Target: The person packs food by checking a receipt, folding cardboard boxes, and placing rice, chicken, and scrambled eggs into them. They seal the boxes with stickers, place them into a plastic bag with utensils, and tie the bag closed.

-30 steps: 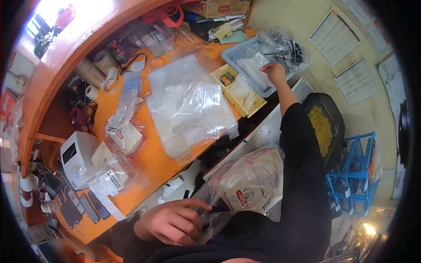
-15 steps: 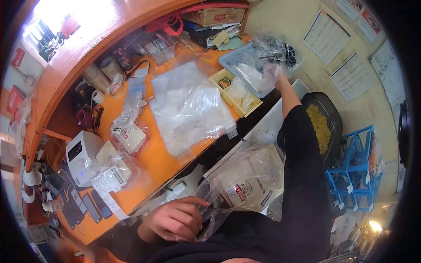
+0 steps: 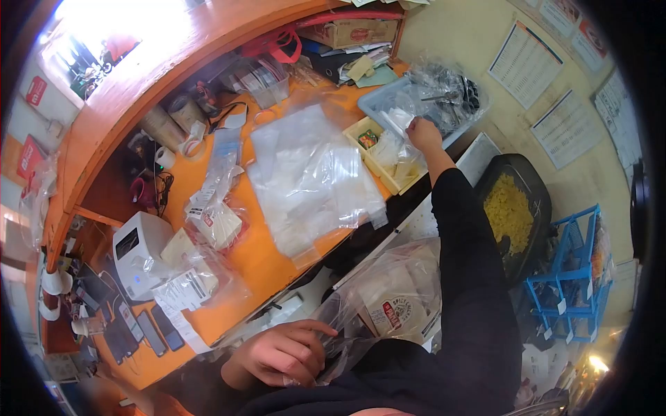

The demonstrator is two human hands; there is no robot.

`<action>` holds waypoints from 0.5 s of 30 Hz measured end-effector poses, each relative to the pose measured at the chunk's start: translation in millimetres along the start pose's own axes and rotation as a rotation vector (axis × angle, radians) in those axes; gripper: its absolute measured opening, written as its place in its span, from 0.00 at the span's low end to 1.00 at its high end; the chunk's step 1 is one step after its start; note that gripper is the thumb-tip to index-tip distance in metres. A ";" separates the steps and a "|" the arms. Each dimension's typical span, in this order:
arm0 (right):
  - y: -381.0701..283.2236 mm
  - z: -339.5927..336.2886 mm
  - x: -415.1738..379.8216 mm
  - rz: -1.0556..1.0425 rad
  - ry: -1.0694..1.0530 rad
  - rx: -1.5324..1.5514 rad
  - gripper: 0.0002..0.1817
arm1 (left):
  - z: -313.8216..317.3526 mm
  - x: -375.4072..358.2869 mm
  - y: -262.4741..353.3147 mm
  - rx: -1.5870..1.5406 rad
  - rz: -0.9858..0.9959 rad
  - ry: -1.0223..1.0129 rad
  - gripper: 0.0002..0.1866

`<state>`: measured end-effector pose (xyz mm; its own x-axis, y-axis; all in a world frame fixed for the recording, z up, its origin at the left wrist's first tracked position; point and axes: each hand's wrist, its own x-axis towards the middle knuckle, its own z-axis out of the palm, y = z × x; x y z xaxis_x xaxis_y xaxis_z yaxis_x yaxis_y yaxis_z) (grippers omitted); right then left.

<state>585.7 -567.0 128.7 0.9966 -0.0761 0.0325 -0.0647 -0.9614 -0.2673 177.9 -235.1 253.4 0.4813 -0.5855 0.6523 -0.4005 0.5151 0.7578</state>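
Meanwhile, left hand [image 3: 281,355] grips a plastic bag [image 3: 388,291]; right hand [image 3: 422,133] pinches a white packet [image 3: 401,118].

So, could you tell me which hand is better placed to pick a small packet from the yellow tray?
The right hand: it is stretched out over the yellow tray, while the left hand grips a clear bag near the body.

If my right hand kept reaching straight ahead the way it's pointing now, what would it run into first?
Most likely the blue-grey tray holding clear plastic bags. The right hand sits at the far end of the yellow divided box, its fingers already at the tray's near edge, though depth is hard to judge.
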 end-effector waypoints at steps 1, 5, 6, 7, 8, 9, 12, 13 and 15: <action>-1.3 -3.2 -0.9 -0.002 -0.011 0.027 0.21 | 0.5 -0.8 -0.4 0.001 0.002 0.001 0.09; 18.9 21.2 3.4 -0.136 0.070 0.005 0.19 | 5.9 -1.9 -1.3 -0.006 0.006 0.007 0.09; 27.2 35.6 9.3 -0.205 0.127 -0.033 0.18 | 6.8 -2.0 -1.0 -0.002 0.002 -0.004 0.09; 31.5 38.9 14.1 -0.190 0.051 -0.060 0.16 | 7.4 -2.0 -0.9 0.007 0.000 -0.015 0.08; 36.0 41.9 18.6 -0.174 -0.024 -0.087 0.15 | 8.2 -1.7 -0.4 0.016 -0.003 -0.027 0.08; 36.4 41.8 20.0 -0.158 -0.098 -0.113 0.14 | 10.1 -0.9 0.2 0.016 -0.005 -0.018 0.08; 18.8 13.7 -0.8 -0.005 0.038 0.100 0.10 | 16.3 0.2 1.7 0.018 -0.022 0.008 0.08; 17.4 8.7 -7.0 0.030 0.055 0.160 0.10 | 17.7 -0.8 2.2 0.025 -0.031 0.013 0.08; 16.8 -0.3 -13.9 0.045 0.094 0.205 0.12 | 21.8 -1.4 4.0 0.047 -0.045 0.044 0.07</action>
<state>570.7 -582.2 124.0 0.9830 -0.1515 0.1034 -0.0877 -0.8834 -0.4604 158.6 -245.9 255.9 0.5330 -0.5788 0.6171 -0.4132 0.4584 0.7868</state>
